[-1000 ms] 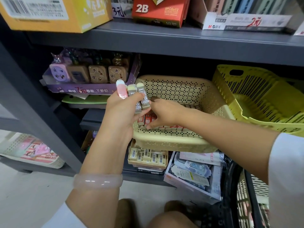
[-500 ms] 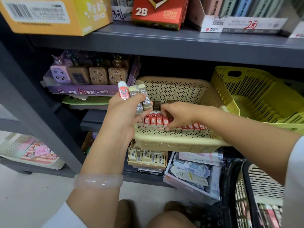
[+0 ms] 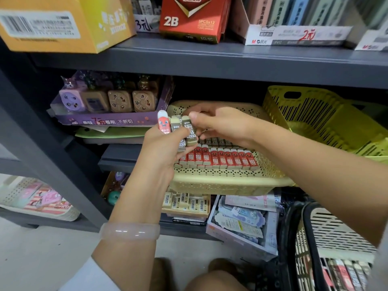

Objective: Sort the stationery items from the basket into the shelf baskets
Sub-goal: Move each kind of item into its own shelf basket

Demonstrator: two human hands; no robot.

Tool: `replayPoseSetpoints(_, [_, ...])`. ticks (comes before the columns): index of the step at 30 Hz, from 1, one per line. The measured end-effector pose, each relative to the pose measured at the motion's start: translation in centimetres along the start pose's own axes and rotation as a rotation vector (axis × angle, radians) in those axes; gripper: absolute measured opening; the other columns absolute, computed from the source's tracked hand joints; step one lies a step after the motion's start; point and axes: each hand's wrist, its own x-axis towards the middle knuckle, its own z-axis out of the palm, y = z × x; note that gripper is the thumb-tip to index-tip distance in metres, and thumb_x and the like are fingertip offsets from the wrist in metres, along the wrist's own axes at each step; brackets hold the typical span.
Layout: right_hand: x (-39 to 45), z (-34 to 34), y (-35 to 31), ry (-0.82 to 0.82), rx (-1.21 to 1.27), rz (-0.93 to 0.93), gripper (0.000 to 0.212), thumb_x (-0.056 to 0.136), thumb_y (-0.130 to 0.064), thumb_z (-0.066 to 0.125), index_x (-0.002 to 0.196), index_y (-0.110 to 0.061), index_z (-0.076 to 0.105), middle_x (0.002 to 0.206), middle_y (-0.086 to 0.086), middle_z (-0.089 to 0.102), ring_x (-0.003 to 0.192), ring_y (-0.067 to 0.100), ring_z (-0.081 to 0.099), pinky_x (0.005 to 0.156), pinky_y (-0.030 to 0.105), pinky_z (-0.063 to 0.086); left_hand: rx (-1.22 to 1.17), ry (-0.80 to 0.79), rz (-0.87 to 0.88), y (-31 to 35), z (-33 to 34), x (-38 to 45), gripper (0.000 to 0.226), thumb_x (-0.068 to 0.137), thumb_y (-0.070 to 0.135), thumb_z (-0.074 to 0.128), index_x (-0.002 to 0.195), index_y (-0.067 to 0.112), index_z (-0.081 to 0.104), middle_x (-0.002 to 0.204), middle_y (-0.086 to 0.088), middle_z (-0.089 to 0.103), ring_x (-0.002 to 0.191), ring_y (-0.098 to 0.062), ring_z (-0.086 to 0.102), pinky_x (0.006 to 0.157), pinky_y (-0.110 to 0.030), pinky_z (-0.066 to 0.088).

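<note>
Above perforated basket (image 3: 220,183) (plastic), hands pinch erasers (image 3: 178,128)

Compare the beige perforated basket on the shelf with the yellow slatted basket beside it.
The beige basket has small round holes; the yellow basket has long slits. The beige basket sits level and holds rows of erasers; the yellow basket is tilted, and nothing shows in the part of its inside that is visible. The beige basket is shallow; the yellow basket has taller walls. Both are plastic and share the same shelf level.
</note>
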Motion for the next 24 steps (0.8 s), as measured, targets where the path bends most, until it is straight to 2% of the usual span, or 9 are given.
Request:
replayPoseSetpoints(2, [0.4, 0.5, 0.1, 0.000, 0.048, 0.002, 0.005, 0.089, -0.015, 0.058, 0.093, -0.017, 0.060, 0.079, 0.001, 0.061, 0.065, 0.004, 0.059, 0.065, 0.013, 0.052, -0.004, 0.006, 0.000, 0.0, 0.0, 0.0, 0.018, 0.082, -0.005, 0.060, 0.080, 0.013, 0.061, 0.081, -0.008, 0.068, 0.077, -0.022, 0.069, 0.062, -0.028, 0.059])
replayPoseSetpoints(5, [1.8, -0.3, 0.6, 0.259, 0.189, 0.003, 0.008, 0.088, -0.004, 0.057, 0.091, -0.011, 0.060, 0.077, 0.001, 0.061, 0.062, 0.005, 0.059, 0.062, 0.015, 0.053, -0.006, 0.039, 0.042, 0.1, -0.4, 0.1, 0.014, 0.083, -0.001, 0.063, 0.082, 0.011, 0.058, 0.078, -0.005, 0.066, 0.075, -0.019, 0.069, 0.073, -0.030, 0.058])
replayPoseSetpoints(7, [3.0, -1.3, 1.4, 0.467, 0.046, 0.087, 0.016, 0.090, -0.008, 0.056, 0.105, -0.007, 0.059, 0.084, 0.001, 0.062, 0.069, 0.008, 0.061, 0.067, 0.017, 0.055, -0.014, 0.062, 0.067, 0.2, -0.8, 0.2, 0.012, 0.083, 0.001, 0.064, 0.083, 0.011, 0.058, 0.083, -0.007, 0.065, 0.079, -0.021, 0.069, 0.073, -0.029, 0.058])
replayPoseSetpoints(9, [4.2, -2.3, 2.7, 0.563, -0.228, 0.197, 0.024, 0.090, -0.012, 0.056, 0.114, -0.006, 0.059, 0.100, 0.007, 0.065, 0.083, 0.017, 0.065, 0.078, 0.022, 0.055, -0.040, 0.063, 0.063, 0.4, -1.0, 0.4, 0.010, 0.083, 0.001, 0.064, 0.083, 0.010, 0.059, 0.085, -0.008, 0.065, 0.076, -0.020, 0.070, 0.067, -0.027, 0.059])
replayPoseSetpoints(12, [5.7, -2.5, 4.2, 0.494, -0.408, 0.313, 0.024, 0.092, -0.008, 0.052, 0.113, 0.002, 0.059, 0.115, 0.019, 0.063, 0.103, 0.030, 0.063, 0.093, 0.038, 0.050, -0.042, 0.053, 0.055, 0.6, -1.2, 0.7, 0.010, 0.083, 0.000, 0.063, 0.079, 0.009, 0.059, 0.084, -0.009, 0.065, 0.067, -0.019, 0.070, 0.064, -0.027, 0.059])
replayPoseSetpoints(15, [6.5, -1.8, 5.0, 0.412, -0.395, 0.390, 0.029, 0.091, -0.005, 0.051, 0.118, 0.004, 0.057, 0.120, 0.021, 0.060, 0.109, 0.032, 0.059, 0.095, 0.039, 0.048, -0.036, 0.060, 0.059, 0.6, -1.4, 0.9, 0.011, 0.081, 0.000, 0.065, 0.079, 0.009, 0.059, 0.083, -0.008, 0.066, 0.068, -0.020, 0.071, 0.062, -0.026, 0.058])
replayPoseSetpoints(18, [6.7, -1.3, 5.2, 0.320, -0.438, 0.409, 0.032, 0.089, -0.006, 0.053, 0.120, 0.002, 0.057, 0.125, 0.020, 0.057, 0.117, 0.032, 0.054, 0.101, 0.041, 0.043, -0.001, 0.069, 0.074, 0.5, -1.4, 1.1, 0.010, 0.081, 0.005, 0.067, 0.085, 0.011, 0.060, 0.083, -0.005, 0.067, 0.074, -0.019, 0.069, 0.068, -0.029, 0.059])
replayPoseSetpoints(21, [6.4, -1.5, 5.0, 0.337, -0.398, 0.397, 0.031, 0.090, -0.004, 0.052, 0.119, 0.004, 0.056, 0.122, 0.021, 0.059, 0.112, 0.031, 0.058, 0.098, 0.040, 0.046, 0.071, 0.091, 0.105, 0.2, -1.2, 1.0, 0.011, 0.081, 0.010, 0.068, 0.084, 0.018, 0.061, 0.084, 0.000, 0.067, 0.080, -0.017, 0.064, 0.078, -0.033, 0.055])
replayPoseSetpoints(24, [5.2, -1.3, 3.5, 0.432, -0.288, 0.316, 0.027, 0.094, -0.012, 0.049, 0.117, 0.000, 0.057, 0.106, 0.016, 0.065, 0.083, 0.020, 0.064, 0.085, 0.032, 0.055, 0.119, 0.104, 0.130, 0.1, -0.8, 0.8, 0.013, 0.080, 0.012, 0.070, 0.082, 0.021, 0.061, 0.083, 0.003, 0.066, 0.081, -0.016, 0.063, 0.082, -0.034, 0.054])
